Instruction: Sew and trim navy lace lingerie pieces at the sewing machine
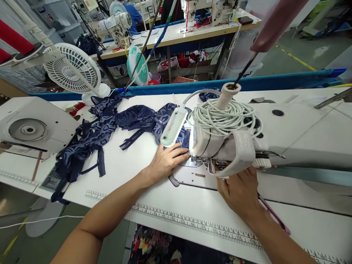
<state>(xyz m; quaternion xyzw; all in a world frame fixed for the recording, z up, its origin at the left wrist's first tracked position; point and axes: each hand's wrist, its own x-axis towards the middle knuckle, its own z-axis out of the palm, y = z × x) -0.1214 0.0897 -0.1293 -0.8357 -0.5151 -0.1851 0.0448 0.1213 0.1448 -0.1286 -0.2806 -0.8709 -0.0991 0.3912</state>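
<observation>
A white sewing machine [220, 146] stands on the white table, a bundle of pale cable [225, 115] on its head. Navy patterned fabric [137, 117] runs from a pile at the left to the machine's needle area. My left hand [165, 161] lies flat with fingers stretched over the fabric's edge, left of the needle. My right hand [239, 187] reaches under the machine head, right of the needle; its fingertips are hidden there. A small white lamp [174, 125] hangs just above my left hand.
A ruler strip [192, 222] runs along the table's front edge. Pink-handled scissors [275, 216] lie beside my right wrist. A second machine [35, 124] and a white fan [73, 69] stand at the left. Behind, a person in blue [132, 16] is at another table.
</observation>
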